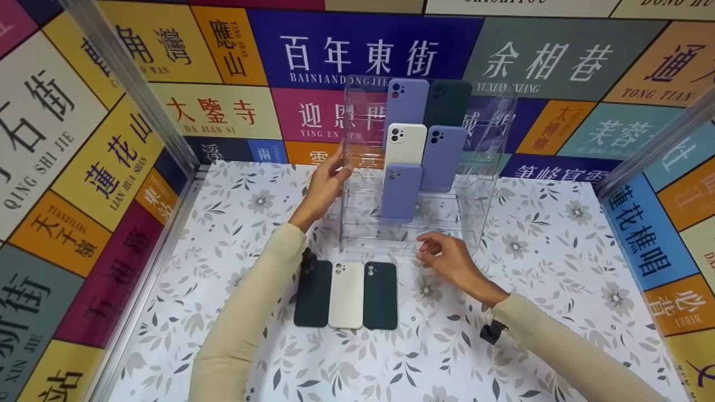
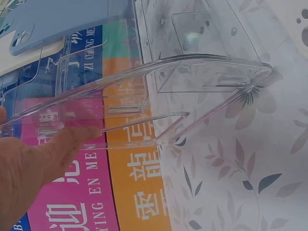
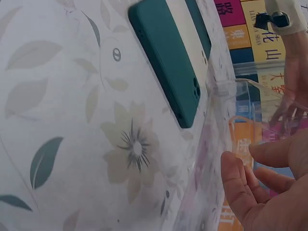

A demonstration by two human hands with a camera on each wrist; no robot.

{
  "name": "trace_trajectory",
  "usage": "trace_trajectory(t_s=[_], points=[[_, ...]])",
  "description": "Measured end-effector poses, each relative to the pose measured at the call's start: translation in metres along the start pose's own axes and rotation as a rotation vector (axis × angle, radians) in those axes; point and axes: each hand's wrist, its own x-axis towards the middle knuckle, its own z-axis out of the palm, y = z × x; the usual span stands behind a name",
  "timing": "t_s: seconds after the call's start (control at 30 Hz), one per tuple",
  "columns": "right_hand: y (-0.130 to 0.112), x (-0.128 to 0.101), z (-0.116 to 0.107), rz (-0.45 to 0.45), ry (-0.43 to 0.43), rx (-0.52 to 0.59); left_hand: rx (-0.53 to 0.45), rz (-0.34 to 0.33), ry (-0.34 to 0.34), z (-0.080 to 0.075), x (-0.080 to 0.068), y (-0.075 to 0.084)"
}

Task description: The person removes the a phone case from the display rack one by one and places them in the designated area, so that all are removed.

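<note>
A clear acrylic display stand (image 1: 363, 209) with tiers stands on the table. My left hand (image 1: 323, 187) grips its left side edge; the left wrist view shows a finger along the clear side panel (image 2: 139, 108). In the stand sit a white phone case (image 1: 406, 146), a dark green phone case (image 1: 449, 103) and several purple ones, the lowest purple phone case (image 1: 401, 195) in front. My right hand (image 1: 449, 262), fingers loosely bent and holding nothing, hovers by the stand's front right. Left of it, a dark green phone case (image 1: 380, 296), a cream phone case (image 1: 346, 296) and a dark phone case (image 1: 313, 296) lie side by side.
A white tablecloth (image 1: 251, 346) with a leaf and flower print covers the table. Behind it rises a wall (image 1: 218, 56) of coloured panels with lettering, and similar panels (image 1: 95, 234) flank both sides. Dark wrist cameras (image 1: 491, 331) are worn at the sleeves.
</note>
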Motion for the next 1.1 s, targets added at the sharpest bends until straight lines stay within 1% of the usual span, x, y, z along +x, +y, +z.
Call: trace_trajectory(t_s=[0.13,0.27,0.37,0.5,0.6,0.67,0.83,0.93,1.1], points=[[-0.002,0.000,-0.012,-0.012,0.017,0.001,-0.002,-0.003,0.003,0.001,0.000,0.001],[-0.004,-0.001,-0.024,-0.015,0.029,-0.009,0.029,-0.002,0.006,0.001,-0.001,0.000],[-0.007,-0.002,-0.031,-0.022,0.040,-0.007,0.067,0.010,0.007,0.000,-0.002,-0.001],[-0.011,-0.002,-0.040,-0.051,0.063,0.006,0.075,0.038,0.003,0.001,-0.002,-0.002],[-0.012,0.000,-0.047,-0.073,0.080,-0.007,0.051,0.035,-0.003,0.001,-0.002,-0.004],[-0.014,0.000,-0.051,-0.079,0.088,-0.017,0.030,0.021,-0.010,0.001,-0.003,-0.003],[-0.018,0.002,-0.063,-0.087,0.115,-0.049,-0.068,-0.010,-0.036,0.000,-0.002,-0.002],[-0.020,0.004,-0.068,-0.088,0.122,-0.063,-0.118,-0.026,-0.037,0.000,-0.001,-0.002],[-0.024,0.005,-0.073,-0.090,0.132,-0.059,-0.139,-0.040,-0.022,0.001,-0.001,-0.003]])
